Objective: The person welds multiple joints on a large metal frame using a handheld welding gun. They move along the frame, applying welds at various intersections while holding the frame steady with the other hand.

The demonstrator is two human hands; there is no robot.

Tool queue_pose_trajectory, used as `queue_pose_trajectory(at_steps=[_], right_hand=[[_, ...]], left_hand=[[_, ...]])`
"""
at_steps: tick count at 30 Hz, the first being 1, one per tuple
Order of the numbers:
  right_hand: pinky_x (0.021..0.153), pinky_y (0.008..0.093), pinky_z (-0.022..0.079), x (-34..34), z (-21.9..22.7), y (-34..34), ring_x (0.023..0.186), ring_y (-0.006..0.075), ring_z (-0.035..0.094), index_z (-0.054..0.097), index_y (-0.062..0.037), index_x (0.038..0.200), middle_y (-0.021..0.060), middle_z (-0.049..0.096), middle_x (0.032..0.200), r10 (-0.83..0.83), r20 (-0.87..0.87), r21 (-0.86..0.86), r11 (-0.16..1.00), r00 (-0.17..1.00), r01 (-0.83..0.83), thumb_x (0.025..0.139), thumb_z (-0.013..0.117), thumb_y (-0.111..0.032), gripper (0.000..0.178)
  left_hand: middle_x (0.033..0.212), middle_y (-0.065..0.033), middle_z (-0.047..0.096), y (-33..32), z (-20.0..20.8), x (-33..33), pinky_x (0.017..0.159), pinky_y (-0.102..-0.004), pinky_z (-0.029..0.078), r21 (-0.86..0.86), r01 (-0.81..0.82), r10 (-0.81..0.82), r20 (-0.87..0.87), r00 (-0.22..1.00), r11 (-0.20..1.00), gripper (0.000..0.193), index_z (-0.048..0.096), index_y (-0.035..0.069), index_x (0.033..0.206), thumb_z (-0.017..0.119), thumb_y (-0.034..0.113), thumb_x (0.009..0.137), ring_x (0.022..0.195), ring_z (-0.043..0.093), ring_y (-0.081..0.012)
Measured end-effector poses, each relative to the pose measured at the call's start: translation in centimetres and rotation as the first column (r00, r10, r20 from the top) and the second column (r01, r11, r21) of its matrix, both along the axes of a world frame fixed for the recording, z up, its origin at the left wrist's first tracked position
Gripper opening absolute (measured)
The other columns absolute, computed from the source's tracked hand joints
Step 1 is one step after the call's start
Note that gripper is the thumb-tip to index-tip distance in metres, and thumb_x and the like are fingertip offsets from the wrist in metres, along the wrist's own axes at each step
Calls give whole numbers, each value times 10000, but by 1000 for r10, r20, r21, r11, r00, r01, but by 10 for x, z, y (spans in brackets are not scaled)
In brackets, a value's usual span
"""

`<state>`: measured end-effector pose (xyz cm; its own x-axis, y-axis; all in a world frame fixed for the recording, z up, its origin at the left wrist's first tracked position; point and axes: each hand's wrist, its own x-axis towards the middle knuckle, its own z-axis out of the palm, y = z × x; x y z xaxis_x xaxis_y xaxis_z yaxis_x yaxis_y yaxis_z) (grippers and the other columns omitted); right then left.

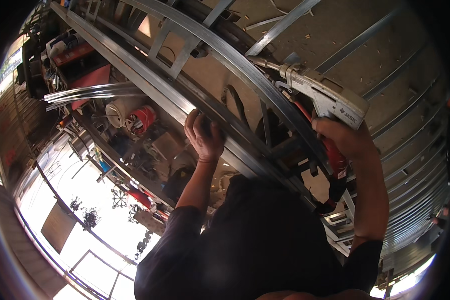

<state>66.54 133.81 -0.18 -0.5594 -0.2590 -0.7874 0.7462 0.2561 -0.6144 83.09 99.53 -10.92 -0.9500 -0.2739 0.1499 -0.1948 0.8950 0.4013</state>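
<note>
While R grip (342, 140) clasps gun (330, 92), L grip (205, 140) curls round rail (170, 95), curved bar (240, 62) btwn.

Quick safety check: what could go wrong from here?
1. The bare left hand rests on the long straight silver metal beam; a sharp or hot edge might injure it.
2. The grey metal gun-shaped tool, in the bare right hand, has its slim nozzle close to the curved silver metal bar; a slip could knock or scrape either.
</note>
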Motion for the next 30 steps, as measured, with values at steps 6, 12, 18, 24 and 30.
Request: queue_pose_trajectory(at_steps=[6, 12, 18, 24, 30], right_hand=[[853, 366, 571, -5, 4, 0, 951, 210, 709, 716, -34, 1096, 98, 743, 998, 81, 23, 15, 997, 996, -82, 801, 806, -217, 359], [841, 359, 571, -7, 6, -2, 922, 200, 707, 725, -37, 1069, 83, 742, 969, 113, 7, 36, 993, 994, -113, 802, 807, -214, 330], [822, 342, 577, -8, 6, -1, 921, 201, 709, 719, -21, 1086, 93, 739, 978, 116, -4, 5, 993, 993, -116, 804, 797, -207, 347], [877, 347, 578, -5, 1, 0, 975, 213, 715, 712, -14, 1154, 109, 750, 1039, 113, 14, 11, 994, 994, -113, 808, 797, -207, 405], [909, 350, 569, 2, 1, 10, 1007, 209, 713, 719, -29, 1166, 100, 754, 1071, 94, 6, -22, 995, 996, -94, 811, 804, -214, 410]], left_hand=[[1363, -193, 560, 0, -1, -2, 1109, -512, 376, -30, 21, -22, -25, 999, 999, 425, 575, 57, 1300, 670, 275, 947, 1272, 527, -389], [1356, -205, 557, 0, -3, -2, 1098, -513, 382, -30, 19, -20, -43, 999, 999, 421, 572, 43, 1288, 666, 251, 934, 1254, 530, -396], [1350, -209, 559, 1, 0, -3, 1094, -514, 388, -35, 20, -21, -24, 1000, 999, 425, 572, 37, 1283, 669, 243, 924, 1247, 532, -399], [1350, -203, 562, 1, 0, -3, 1093, -512, 392, -21, 7, -8, -27, 1000, 1000, 423, 581, 46, 1283, 671, 257, 929, 1246, 537, -398], [1343, -192, 572, -2, -2, -3, 1091, -508, 395, -47, 3, -5, -25, 1000, 999, 421, 589, 47, 1273, 671, 280, 933, 1251, 540, -389]])
